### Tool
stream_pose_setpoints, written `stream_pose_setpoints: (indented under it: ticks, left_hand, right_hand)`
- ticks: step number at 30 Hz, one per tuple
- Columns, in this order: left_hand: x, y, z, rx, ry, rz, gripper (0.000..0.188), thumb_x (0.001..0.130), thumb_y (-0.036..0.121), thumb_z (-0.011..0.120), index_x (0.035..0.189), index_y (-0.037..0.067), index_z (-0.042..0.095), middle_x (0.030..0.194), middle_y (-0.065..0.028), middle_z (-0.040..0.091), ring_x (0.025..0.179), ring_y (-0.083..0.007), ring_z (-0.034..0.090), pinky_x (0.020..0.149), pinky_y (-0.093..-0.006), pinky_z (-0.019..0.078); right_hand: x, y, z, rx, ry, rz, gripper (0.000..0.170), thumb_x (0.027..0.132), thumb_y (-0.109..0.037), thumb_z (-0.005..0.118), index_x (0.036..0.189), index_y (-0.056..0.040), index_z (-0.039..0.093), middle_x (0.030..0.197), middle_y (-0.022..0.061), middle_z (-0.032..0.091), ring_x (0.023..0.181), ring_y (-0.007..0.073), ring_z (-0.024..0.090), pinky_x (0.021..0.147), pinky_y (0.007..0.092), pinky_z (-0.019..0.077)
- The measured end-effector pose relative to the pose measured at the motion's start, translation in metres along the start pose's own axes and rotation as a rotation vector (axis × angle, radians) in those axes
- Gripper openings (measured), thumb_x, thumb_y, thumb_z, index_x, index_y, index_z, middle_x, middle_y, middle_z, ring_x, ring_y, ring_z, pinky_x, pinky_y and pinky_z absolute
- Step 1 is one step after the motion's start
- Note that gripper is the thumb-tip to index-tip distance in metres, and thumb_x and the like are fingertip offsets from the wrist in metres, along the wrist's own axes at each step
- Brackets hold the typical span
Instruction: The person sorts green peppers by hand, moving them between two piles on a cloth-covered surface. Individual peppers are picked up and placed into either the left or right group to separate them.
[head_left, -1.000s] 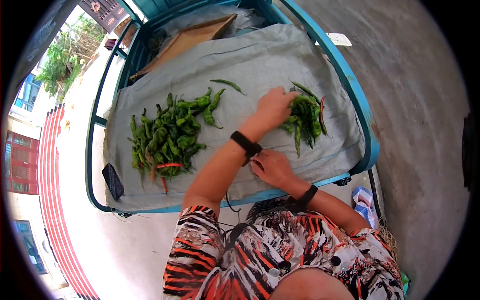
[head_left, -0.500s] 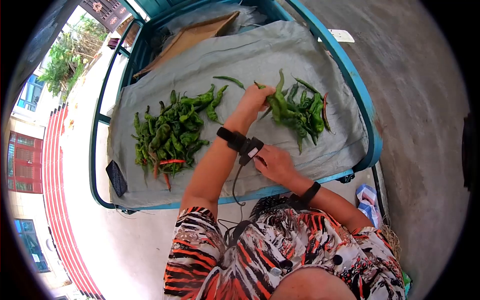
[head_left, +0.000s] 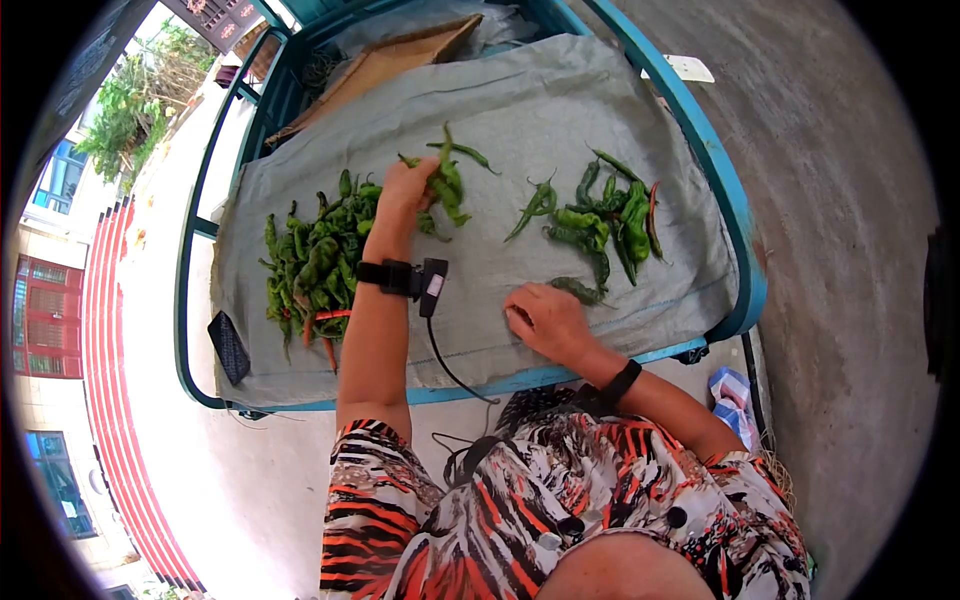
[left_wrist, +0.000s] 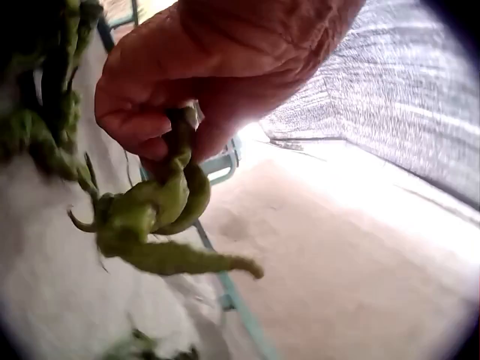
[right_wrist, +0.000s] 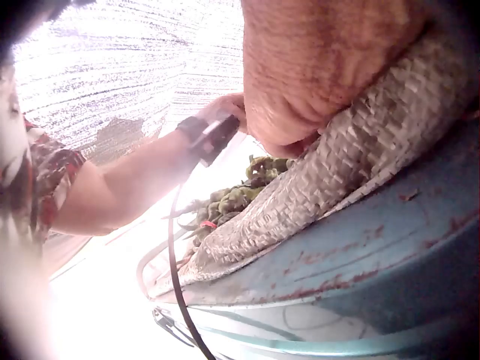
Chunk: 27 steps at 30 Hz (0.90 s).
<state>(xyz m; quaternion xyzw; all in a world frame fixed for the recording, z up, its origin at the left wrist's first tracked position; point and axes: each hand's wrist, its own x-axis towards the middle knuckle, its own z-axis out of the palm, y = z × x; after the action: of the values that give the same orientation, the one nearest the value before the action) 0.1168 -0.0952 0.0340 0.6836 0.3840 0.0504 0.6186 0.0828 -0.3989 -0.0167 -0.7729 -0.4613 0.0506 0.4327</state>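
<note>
My left hand pinches a few green peppers at the upper right of the large pepper pile. In the left wrist view, the thumb and fingers hold these twisted peppers by their upper ends, and the rest hangs below. Toward the front edge of the grey sheet, my right hand rests with loosely curled fingers and grips nothing. A dark green pepper lies just beyond it. Farther back on the right are several scattered peppers, one of them red.
The sheet covers a blue cart bed with a raised metal rail. A single green pepper lies toward the back. Behind it sits a shallow wooden tray. A dark patterned piece lies at the left corner. A cable hangs from the left wrist.
My left hand has moved left from the right-hand peppers to the large pile, carrying a few peppers. The right-hand group is smaller and more spread out. My right hand stays near the front edge.
</note>
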Motion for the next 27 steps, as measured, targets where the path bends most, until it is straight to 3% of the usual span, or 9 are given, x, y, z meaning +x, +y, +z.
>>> stream_pose_setpoints:
  ticks: [3,7,9,12,14,16,19,20,27]
  left_hand:
    - [0.007,-0.032,-0.008,0.69,0.467,0.423,0.044,0.085,0.027,0.073,0.112,-0.006,0.059,0.093,-0.0176,0.067,0.084,-0.0341,0.063,0.075,-0.0449,0.0512]
    - [0.008,-0.036,-0.006,0.73,0.803,0.517,0.056,0.081,0.022,0.076,0.125,-0.005,0.054,0.115,-0.0262,0.061,0.107,-0.0428,0.058,0.088,-0.052,0.0487]
    - [-0.014,-0.017,0.002,0.769,0.872,0.624,0.056,0.078,0.019,0.078,0.125,-0.003,0.055,0.124,-0.0256,0.058,0.114,-0.0414,0.056,0.091,-0.0503,0.0482]
    - [-0.034,-0.007,0.03,0.848,0.341,0.9,0.055,0.077,0.014,0.076,0.128,0.003,0.058,0.122,-0.0222,0.06,0.112,-0.0424,0.056,0.093,-0.0495,0.0475]
    - [-0.031,-0.015,0.059,0.628,-0.206,0.76,0.056,0.078,0.013,0.074,0.132,0.014,0.059,0.115,-0.0174,0.061,0.111,-0.0352,0.057,0.094,-0.0453,0.0471]
    - [-0.024,-0.028,0.089,0.714,-0.471,0.822,0.056,0.079,0.012,0.074,0.133,0.018,0.06,0.117,-0.0182,0.06,0.111,-0.0355,0.057,0.095,-0.0447,0.0474]
    - [-0.045,-0.038,0.118,0.904,-0.421,0.739,0.054,0.079,0.013,0.07,0.132,0.022,0.06,0.117,-0.0219,0.06,0.105,-0.0418,0.058,0.093,-0.0484,0.0487]
    - [-0.044,-0.045,0.122,0.836,-0.371,0.816,0.046,0.079,0.01,0.067,0.124,0.02,0.061,0.116,-0.0229,0.057,0.099,-0.0464,0.058,0.086,-0.0521,0.0489]
    - [-0.055,-0.052,0.124,0.703,-0.143,0.65,0.019,0.079,0.001,0.059,0.095,0.008,0.051,0.104,-0.0219,0.054,0.094,-0.0489,0.057,0.075,-0.0541,0.047]
  right_hand:
    - [0.0,0.002,0.001,0.005,-0.002,-0.012,0.007,0.082,-0.012,0.068,0.088,-0.0096,0.066,0.08,0.0082,0.062,0.074,0.0301,0.063,0.064,0.0416,0.05]
    - [0.0,0.002,0.003,0.011,0.001,-0.011,0.007,0.082,-0.012,0.068,0.088,-0.0097,0.066,0.079,0.0082,0.061,0.074,0.0298,0.063,0.064,0.0413,0.0499]
    - [0.001,0.002,0.001,0.001,-0.009,-0.012,0.007,0.082,-0.012,0.068,0.089,-0.0099,0.066,0.08,0.0083,0.061,0.074,0.0301,0.063,0.064,0.0413,0.05]
    - [0.002,0.0,-0.001,0.002,-0.016,-0.007,0.005,0.083,-0.012,0.066,0.086,-0.0083,0.065,0.081,0.0105,0.063,0.076,0.033,0.064,0.067,0.0437,0.0517]
    - [0.001,0.0,-0.001,-0.001,-0.022,-0.003,0.006,0.083,-0.012,0.066,0.086,-0.008,0.065,0.081,0.0107,0.063,0.076,0.0332,0.064,0.067,0.044,0.0518]
    - [0.001,0.001,-0.002,0.001,-0.018,-0.006,0.006,0.083,-0.012,0.066,0.087,-0.0076,0.065,0.081,0.0109,0.062,0.076,0.0334,0.064,0.067,0.0442,0.052]
    - [0.001,0.002,0.0,0.011,0.008,-0.016,0.007,0.082,-0.012,0.067,0.087,-0.0072,0.065,0.081,0.0113,0.062,0.076,0.0337,0.064,0.067,0.0445,0.0522]
    - [0.001,0.002,0.001,0.013,0.016,-0.019,0.007,0.082,-0.012,0.067,0.087,-0.0071,0.065,0.082,0.0114,0.062,0.076,0.0338,0.064,0.067,0.0445,0.0522]
    - [0.0,0.004,0.0,-0.06,-0.03,0.011,0.008,0.08,-0.013,0.067,0.085,-0.0069,0.065,0.082,0.0118,0.063,0.077,0.0341,0.064,0.068,0.0446,0.0521]
